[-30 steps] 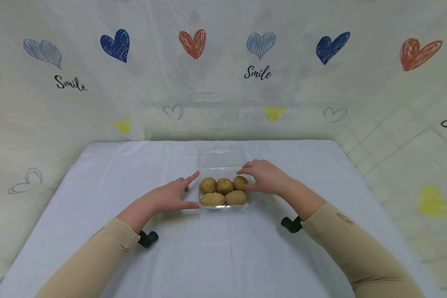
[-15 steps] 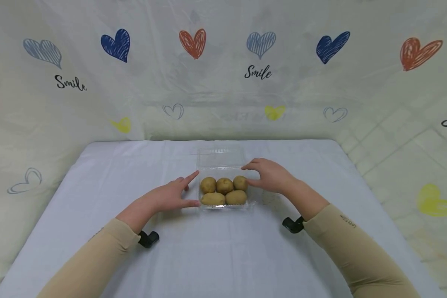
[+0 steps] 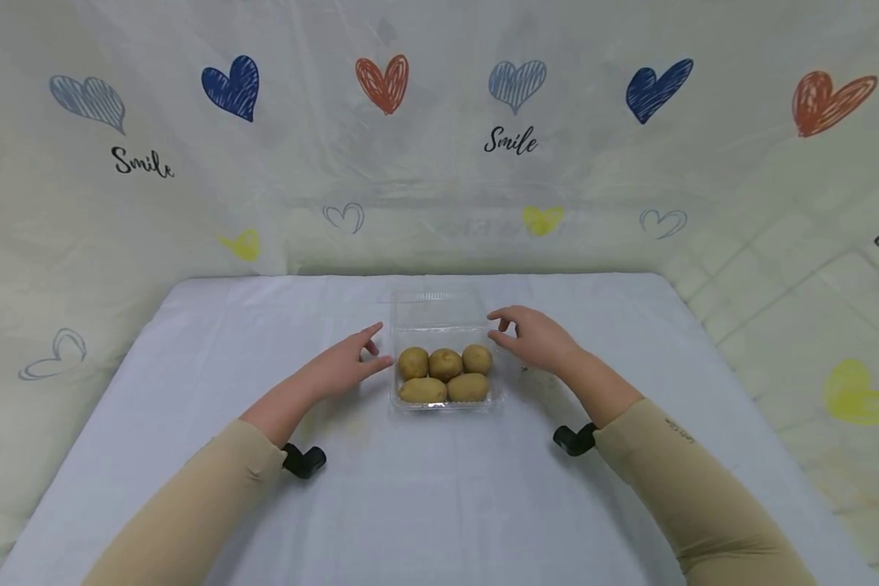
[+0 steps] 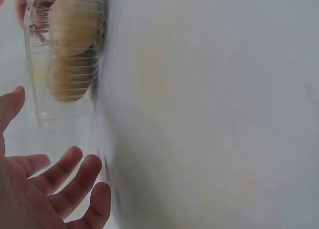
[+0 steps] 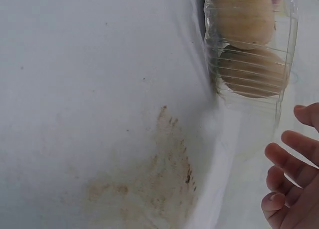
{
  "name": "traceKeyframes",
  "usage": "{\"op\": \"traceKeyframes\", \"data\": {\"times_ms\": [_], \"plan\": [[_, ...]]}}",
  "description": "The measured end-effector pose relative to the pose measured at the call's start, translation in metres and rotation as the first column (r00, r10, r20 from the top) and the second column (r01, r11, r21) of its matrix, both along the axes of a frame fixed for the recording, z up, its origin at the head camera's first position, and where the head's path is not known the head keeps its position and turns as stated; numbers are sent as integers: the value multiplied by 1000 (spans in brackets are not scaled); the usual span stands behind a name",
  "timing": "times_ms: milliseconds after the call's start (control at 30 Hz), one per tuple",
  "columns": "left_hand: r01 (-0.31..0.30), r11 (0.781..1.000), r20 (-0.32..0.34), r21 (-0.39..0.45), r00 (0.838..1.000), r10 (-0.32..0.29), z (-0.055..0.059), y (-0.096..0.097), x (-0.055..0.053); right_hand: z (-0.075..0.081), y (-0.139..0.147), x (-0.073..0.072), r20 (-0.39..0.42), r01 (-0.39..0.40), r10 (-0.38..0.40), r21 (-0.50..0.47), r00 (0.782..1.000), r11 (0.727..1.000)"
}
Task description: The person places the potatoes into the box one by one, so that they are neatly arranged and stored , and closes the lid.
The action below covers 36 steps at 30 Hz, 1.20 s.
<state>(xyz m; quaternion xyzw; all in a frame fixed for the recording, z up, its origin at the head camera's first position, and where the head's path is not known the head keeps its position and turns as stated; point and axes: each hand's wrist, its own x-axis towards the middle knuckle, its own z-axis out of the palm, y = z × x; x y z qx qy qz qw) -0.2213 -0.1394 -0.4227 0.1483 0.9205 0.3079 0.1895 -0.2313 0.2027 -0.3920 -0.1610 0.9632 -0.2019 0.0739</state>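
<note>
A clear plastic clamshell box (image 3: 395,402) stands on the table with its lid (image 3: 439,308) folded back at the far side. Inside lie several brown potatoes, the back middle potato (image 3: 445,365) among them, in two rows. My left hand (image 3: 337,368) is at the box's left side, fingers extended and holding nothing; in the left wrist view its fingers (image 4: 75,189) are spread beside the ribbed wall. Off the back right corner, my right hand (image 3: 538,338) hovers with loosely bent fingers, apart from the potato (image 5: 251,72) in the right wrist view.
A white cloth (image 3: 425,505) covers the table, with a brownish stain (image 5: 164,174) right of the box. Behind the table hangs a pale sheet (image 3: 439,179) printed with hearts. Dark wrist cameras, such as the left one (image 3: 306,461), stick out below the cuffs.
My left hand has shifted toward the back of the box, its thumb rising from the front corner. The right hand has drawn away from the back right potato, backward and slightly right.
</note>
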Motion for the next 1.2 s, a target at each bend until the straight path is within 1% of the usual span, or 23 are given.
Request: {"op": "traceKeyframes", "data": {"times_ms": [167,367,500,600,800,933,1033,1200], "plan": [[-27,998,30,53,999,25,1,5,-8,-5,2,-5,32,50,-48,-62,998,997],[-41,991,102,124,994,28,0,12,-17,-11,3,-10,108,71,-57,-133,992,989],[-50,983,154,174,988,23,-2,15,-20,-18,4,-14,150,76,-55,-137,987,988],[-57,979,187,196,982,19,-4,15,-23,-22,4,-17,174,88,-65,-130,983,988],[-63,975,224,214,974,14,-4,15,-26,-23,3,-16,235,109,-72,-149,969,983],[-81,973,242,215,970,27,-3,15,-25,-22,4,-15,230,101,-65,-149,971,984],[-93,972,243,216,969,39,-2,16,-25,-22,4,-15,221,90,-56,-148,974,985],[-112,962,242,248,969,51,-3,18,-24,-23,5,-17,205,72,-39,-153,978,986]]}}
